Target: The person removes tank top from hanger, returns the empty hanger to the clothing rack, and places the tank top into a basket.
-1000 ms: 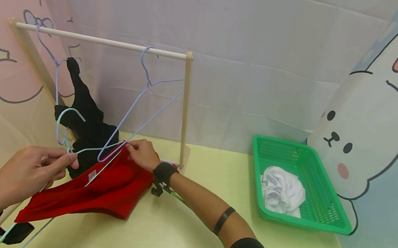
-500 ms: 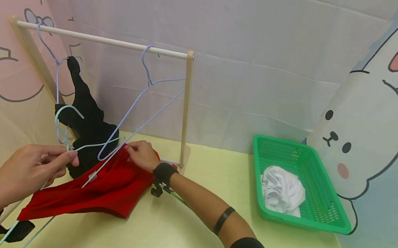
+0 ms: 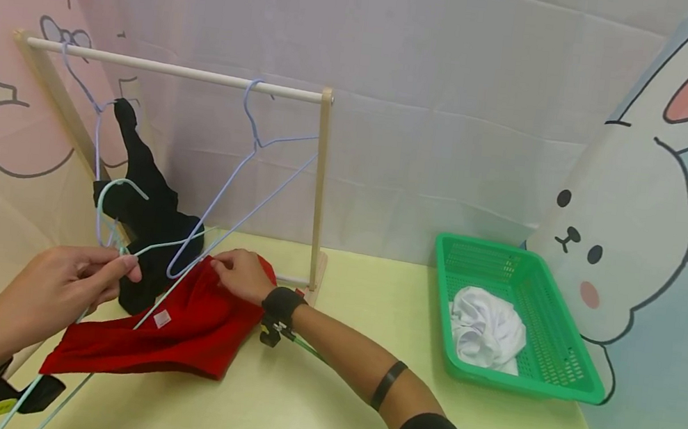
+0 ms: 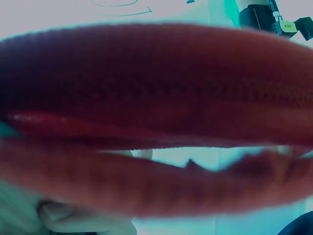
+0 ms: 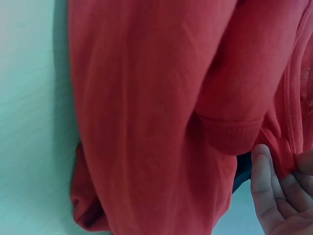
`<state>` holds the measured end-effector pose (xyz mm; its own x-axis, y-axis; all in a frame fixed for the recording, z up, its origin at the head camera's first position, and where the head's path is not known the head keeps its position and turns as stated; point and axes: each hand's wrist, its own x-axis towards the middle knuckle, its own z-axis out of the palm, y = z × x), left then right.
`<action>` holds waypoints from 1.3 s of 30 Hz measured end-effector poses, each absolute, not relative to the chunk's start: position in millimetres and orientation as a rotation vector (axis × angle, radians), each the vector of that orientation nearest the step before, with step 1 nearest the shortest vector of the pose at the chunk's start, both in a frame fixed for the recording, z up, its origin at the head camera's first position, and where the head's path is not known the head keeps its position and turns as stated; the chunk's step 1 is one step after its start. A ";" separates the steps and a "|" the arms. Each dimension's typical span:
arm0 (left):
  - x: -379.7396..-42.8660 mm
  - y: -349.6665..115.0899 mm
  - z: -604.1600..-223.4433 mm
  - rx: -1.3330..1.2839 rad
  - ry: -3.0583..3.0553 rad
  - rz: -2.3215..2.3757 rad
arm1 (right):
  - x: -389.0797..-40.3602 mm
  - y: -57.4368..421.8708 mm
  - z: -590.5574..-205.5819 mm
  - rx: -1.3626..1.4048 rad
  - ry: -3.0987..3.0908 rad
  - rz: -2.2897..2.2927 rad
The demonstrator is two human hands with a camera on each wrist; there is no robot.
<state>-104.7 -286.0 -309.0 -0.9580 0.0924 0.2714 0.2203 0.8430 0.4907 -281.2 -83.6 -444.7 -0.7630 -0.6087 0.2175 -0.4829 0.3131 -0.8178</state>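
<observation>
My left hand [image 3: 74,291] pinches a pale green wire hanger [image 3: 166,245] just below its hook. The hanger's left shoulder and lower bar pass by a red shirt [image 3: 200,329], whose white label faces up. My right hand [image 3: 243,275] grips the shirt's upper edge between thumb and fingers, beside the hanger's right shoulder end, which shows above the cloth. In the right wrist view, the right-hand fingers [image 5: 264,188] hold the red cloth near a hemmed sleeve. Red fabric [image 4: 156,117] fills most of the left wrist view and hides much of the left hand.
A wooden rack [image 3: 173,69] stands behind. A black garment [image 3: 157,223] hangs on its left lavender hanger [image 3: 98,140]; the right lavender hanger [image 3: 231,178] is bare and close above my right hand. A green basket [image 3: 558,335] with white cloth [image 3: 486,327] stands right.
The hanger has risen slightly with my left hand, and its right shoulder end now stands apart from my right hand. My right hand and the shirt's edge have dropped a little; the label shows more.
</observation>
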 end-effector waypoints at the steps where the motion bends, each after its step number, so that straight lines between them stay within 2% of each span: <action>1: -105.5 -285.4 -308.5 -0.252 -2.773 -0.775 | -280.6 -83.5 -444.7 -1.026 2.445 -1.431; 29: -122.5 -280.2 -304.0 -0.315 -2.722 -0.782 | -274.5 -83.2 -445.0 -1.135 2.446 -1.264; 39: -123.0 -280.1 -305.1 -0.281 -2.723 -0.763 | -271.4 -82.5 -448.2 -1.258 2.369 -1.023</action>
